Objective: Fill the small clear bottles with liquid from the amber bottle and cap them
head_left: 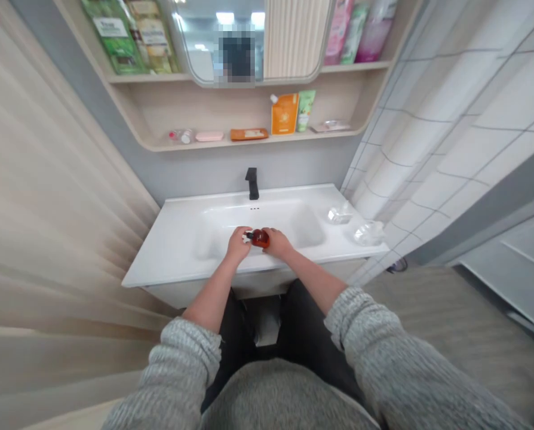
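Observation:
Over the front of the white sink (177, 239), both my hands are on a small amber bottle (261, 238) with a dark neck, tipped on its side. My right hand (276, 242) is wrapped round its base end. At the neck end, my left hand (239, 243) has its fingers closed on the top, where a bit of white shows between them. Whether that white part is a cap or a pump is too small to tell. Behind the basin stands a black faucet (252, 184).
Two clear plastic items, one a clear container (339, 214) and one a crumpled clear bag (369, 233), lie on the right of the counter. Above, a shelf (204, 143) holds an orange pouch (285, 114), a green tube (306, 111) and a pink bar (209, 137). Curtains hang on both sides.

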`<state>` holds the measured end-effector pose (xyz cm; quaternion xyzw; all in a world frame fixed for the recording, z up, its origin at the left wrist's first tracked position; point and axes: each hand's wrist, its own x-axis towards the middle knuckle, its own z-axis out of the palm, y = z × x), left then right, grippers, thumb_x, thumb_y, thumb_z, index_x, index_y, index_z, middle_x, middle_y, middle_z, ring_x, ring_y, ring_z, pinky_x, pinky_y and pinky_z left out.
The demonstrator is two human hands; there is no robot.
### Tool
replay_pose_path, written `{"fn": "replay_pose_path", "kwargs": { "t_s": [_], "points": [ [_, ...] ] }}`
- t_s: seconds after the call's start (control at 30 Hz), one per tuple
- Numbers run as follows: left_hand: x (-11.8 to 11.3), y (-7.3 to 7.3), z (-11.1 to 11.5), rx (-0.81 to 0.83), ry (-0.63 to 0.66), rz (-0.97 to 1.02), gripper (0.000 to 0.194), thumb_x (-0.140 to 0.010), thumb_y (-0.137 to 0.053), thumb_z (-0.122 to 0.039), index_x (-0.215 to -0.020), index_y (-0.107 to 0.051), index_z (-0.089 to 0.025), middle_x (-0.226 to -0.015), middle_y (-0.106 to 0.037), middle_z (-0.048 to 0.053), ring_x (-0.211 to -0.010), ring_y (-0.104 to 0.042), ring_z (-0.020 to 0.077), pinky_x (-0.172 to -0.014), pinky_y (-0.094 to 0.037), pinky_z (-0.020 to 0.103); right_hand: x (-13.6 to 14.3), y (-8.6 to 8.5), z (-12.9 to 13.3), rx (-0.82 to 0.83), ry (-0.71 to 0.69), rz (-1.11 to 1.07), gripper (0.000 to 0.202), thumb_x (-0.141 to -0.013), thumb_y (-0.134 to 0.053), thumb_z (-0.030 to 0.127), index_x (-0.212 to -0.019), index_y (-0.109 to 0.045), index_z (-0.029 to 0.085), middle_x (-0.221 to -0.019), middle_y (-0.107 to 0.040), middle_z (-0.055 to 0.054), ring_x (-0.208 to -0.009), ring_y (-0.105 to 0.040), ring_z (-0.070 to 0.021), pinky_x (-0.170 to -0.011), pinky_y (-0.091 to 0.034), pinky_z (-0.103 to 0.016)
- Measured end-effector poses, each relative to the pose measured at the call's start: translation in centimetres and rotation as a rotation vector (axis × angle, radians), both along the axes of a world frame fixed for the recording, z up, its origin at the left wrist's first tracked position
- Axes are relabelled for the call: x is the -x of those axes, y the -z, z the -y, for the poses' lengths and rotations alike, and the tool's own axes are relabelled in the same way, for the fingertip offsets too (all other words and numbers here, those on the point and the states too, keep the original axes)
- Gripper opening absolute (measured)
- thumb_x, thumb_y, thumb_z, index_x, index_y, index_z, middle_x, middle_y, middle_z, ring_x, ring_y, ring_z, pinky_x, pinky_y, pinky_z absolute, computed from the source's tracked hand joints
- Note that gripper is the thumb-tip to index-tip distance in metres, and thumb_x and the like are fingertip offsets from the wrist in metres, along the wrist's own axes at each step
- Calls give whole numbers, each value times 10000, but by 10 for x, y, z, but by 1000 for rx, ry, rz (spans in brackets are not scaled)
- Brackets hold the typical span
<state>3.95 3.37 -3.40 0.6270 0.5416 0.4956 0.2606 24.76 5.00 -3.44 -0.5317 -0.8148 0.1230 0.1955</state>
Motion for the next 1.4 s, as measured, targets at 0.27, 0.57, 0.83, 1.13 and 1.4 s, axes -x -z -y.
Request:
{"fn": "replay_pose_path", "kwargs": {
  "t_s": [0.27, 0.57, 0.83, 1.13, 1.4],
  "points": [
    [-1, 2, -5, 49, -20, 2, 271, -752, -741, -127, -997, -738, -245, -1070, -760, 64, -950, -706, 244, -852, -555, 375, -1, 5, -3, 2, -9, -17, 769, -713, -867, 207, -1435, -605, 214, -1252, -730, -131, -1123, -697, -313, -1006, -541, -413],
    [-1, 6, -5, 27, -43, 1, 246, -772, -769, -166, -1000, -733, -250, -1036, -769, 51, -865, -704, 219, -797, -545, 346, -1, 3, -3, 17, -13, -26, 757, -708, -866, 200, -1419, -608, 213, -1245, -728, -126, -1118, -698, -309, -1004, -542, -405],
    [0, 4, -4, 98, -81, -87, 126, -898, -771, -363, -847, -736, -254, -814, -765, 48, -795, -709, 250, -845, -552, 383, -1, 2, -2, 19, -5, -31, 769, -696, -873, 198, -1417, -604, 207, -1252, -730, -126, -1103, -704, -302, -998, -546, -402],
    [0, 3, -3, -20, -25, 69, 264, -874, -795, -345, -1106, -731, -238, -1160, -761, 93, -1003, -732, 241, -868, -561, 363, -1, -4, -1, 27, -56, -287, 804, -716, -949, 284, -1431, -589, 209, -1289, -763, -114, -1140, -740, -289, -1002, -571, -392],
    [-6, -6, 2, 121, 56, 201, 594, -637, -979, -318, -1160, -717, -216, -1095, -795, 97, -982, -757, 266, -900, -599, 409, -5, -8, 4, 113, -249, -484, 879, -759, -952, 394, -1530, -561, 235, -1316, -783, -91, -1146, -773, -279, -1017, -593, -387]
  ]
}}
